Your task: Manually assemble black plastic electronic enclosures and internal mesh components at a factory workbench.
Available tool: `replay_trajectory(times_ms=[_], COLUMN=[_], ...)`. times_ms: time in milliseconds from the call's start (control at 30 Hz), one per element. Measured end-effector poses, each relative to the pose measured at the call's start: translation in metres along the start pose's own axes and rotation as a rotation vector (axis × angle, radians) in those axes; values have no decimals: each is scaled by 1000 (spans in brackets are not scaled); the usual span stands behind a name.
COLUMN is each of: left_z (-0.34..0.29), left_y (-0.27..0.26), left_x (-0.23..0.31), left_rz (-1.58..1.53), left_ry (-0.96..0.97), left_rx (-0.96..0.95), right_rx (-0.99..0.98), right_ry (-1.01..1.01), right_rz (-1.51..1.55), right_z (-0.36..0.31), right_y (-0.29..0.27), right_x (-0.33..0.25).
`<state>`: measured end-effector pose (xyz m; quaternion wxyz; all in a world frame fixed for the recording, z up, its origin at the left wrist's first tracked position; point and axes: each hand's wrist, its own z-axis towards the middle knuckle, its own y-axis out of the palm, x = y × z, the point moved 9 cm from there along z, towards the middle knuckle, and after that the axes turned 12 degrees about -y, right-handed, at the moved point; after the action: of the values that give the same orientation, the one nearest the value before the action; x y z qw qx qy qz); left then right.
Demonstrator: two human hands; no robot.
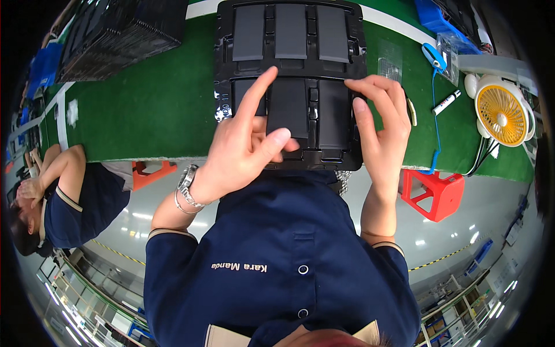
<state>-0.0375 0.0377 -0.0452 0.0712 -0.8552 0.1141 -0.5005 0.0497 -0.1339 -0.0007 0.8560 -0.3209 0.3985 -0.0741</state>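
In front of me lies a black plastic tray (312, 70) with two rows of compartments. Flat dark grey rectangular panels fill the far row, among them the middle panel (290, 32). In the near row sit a middle panel (288, 104) and a right panel (333, 113); my left hand covers most of the left compartment. My left hand (243, 141) hovers over the near left side, index finger and thumb stretched apart, nothing visible in it. At the tray's right edge is my right hand (383, 118), thumb and index finger apart beside the right panel's corner; contact is unclear.
Stacked black trays (121, 37) stand at the far left of the green tabletop (144, 110). On the right are a marker (446, 102), a blue device with a coiled cord (433, 56) and a small fan (500, 113). Red stools (433, 194) stand below; another person (75, 196) sits left.
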Motion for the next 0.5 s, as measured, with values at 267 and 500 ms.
replay_trajectory(times_ms=[267,500], left_z=[-7,-5], left_y=[25,22], left_x=[3,6], left_rz=[-628,-672], left_ry=[-19,36], left_rx=[-141,-29], right_rx=[-57,-101], right_ry=[241,341], right_rz=[615,896], right_z=[-18,-19], right_y=[27,50], right_x=[-4,-17])
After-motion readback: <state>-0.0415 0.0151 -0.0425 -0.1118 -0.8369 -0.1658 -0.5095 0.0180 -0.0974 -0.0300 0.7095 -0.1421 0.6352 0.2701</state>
